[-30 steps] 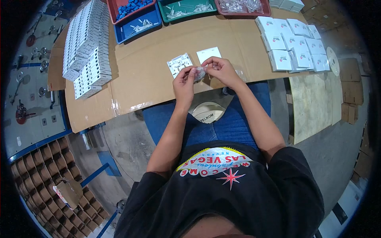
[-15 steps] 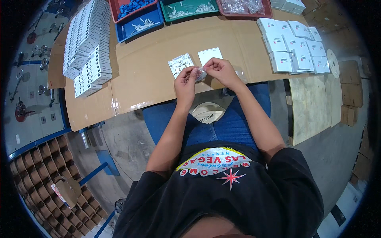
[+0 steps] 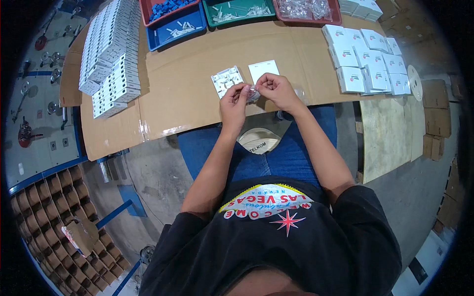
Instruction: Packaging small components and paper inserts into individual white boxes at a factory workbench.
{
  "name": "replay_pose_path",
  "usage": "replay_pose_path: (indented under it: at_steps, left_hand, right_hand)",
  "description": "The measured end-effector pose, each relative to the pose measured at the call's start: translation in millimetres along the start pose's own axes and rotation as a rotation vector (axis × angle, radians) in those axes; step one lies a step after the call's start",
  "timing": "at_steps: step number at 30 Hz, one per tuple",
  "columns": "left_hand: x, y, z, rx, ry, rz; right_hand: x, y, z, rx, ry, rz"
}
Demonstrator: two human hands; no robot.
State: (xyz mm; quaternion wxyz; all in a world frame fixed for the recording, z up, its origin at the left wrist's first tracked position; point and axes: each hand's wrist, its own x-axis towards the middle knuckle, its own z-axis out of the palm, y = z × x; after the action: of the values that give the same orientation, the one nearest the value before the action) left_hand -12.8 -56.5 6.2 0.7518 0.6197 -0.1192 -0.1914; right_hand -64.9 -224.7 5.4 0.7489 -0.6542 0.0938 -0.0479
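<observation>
My left hand (image 3: pixel 233 102) and right hand (image 3: pixel 278 92) are meeting just above the near edge of a cardboard-covered surface (image 3: pixel 187 98), and both are pinching a small clear plastic bag (image 3: pixel 253 94) between thumb and fingers. My fingers are partly covering it, so whether it is sealed or torn open is staying unclear.

Just beyond my left hand, an open white case (image 3: pixel 227 80) is lying with small white parts showing inside. To its right, a flat white panel (image 3: pixel 263 70) is resting apart from it. I am judging this unit to be partway along: the case is sitting uncovered, the panel is not joined to it, and the bag is needing attention.

Farther out, a blue tray (image 3: pixel 155 41) and a green tray (image 3: pixel 239 22) are holding white pieces; one red tray (image 3: pixel 145 18) is holding blue pieces, another clear bags (image 3: pixel 306 9). White stacks (image 3: pixel 116 76) are standing at left; printed white cases (image 3: pixel 370 61) are lying piled at right, perhaps finished ones.
</observation>
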Motion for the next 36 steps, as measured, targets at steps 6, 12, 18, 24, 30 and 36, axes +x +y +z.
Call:
replay_pose_path:
  at_steps: [6,12,18,24,30,36]
  left_hand:
    - [1.6,-0.1,-0.9,-0.005,-0.015,-0.010]
    - [0.4,0.4,1.3,-0.017,0.005,0.006]
    - [-0.4,1.2,3.1,-0.051,-0.013,-0.005]
    - [0.2,0.2,2.6,0.002,0.008,0.025]
    - [0.2,-4.9,1.7,-0.029,0.005,0.013]
    - [-1.4,3.9,7.1,-0.071,-0.057,-0.018]
  right_hand:
    - [-0.4,-2.9,-0.9,0.004,0.005,0.022]
    - [-1.9,-6.2,0.5,-0.024,0.006,0.044]
    - [-1.8,-5.0,1.0,-0.084,0.018,0.014]
    - [-0.3,1.0,5.4,-0.100,0.044,-0.025]
    - [0.6,3.6,6.6,-0.118,0.044,-0.030]
    - [0.5,7.2,2.6,-0.064,0.051,-0.045]
